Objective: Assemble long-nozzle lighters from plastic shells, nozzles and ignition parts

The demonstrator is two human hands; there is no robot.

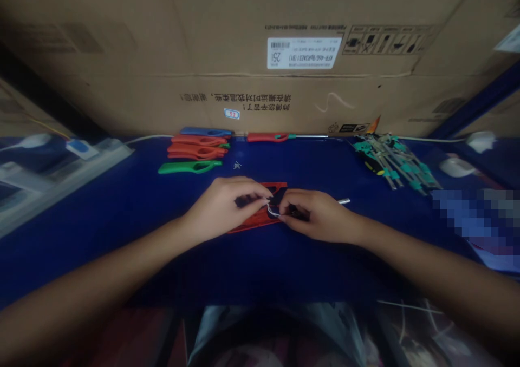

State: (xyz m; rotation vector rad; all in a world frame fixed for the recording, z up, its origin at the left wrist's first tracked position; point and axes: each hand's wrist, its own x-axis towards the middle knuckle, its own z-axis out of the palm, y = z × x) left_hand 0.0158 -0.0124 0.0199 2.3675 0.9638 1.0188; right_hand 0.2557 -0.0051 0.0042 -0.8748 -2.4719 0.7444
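Both hands meet over the middle of the blue tabletop. My left hand (231,204) pinches one end of a thin white wire (273,211), and my right hand (317,213) pinches its other end. Beneath the fingers lie orange plastic lighter shell halves (254,221), partly covered by my left hand. A dark part sits between the hands, too shaded to name. Past my right hand pokes a silver metal tube tip (344,201); the hand hides what it belongs to.
At the back left lie several orange and blue lighter shells (197,151) and a green one (189,167). Small screws (237,165) are beside them. A red lighter with a metal tube (268,137) lies along the cardboard (227,47). Metal tubes with green parts (400,161) and a yellow-black screwdriver (372,165) are heaped right.
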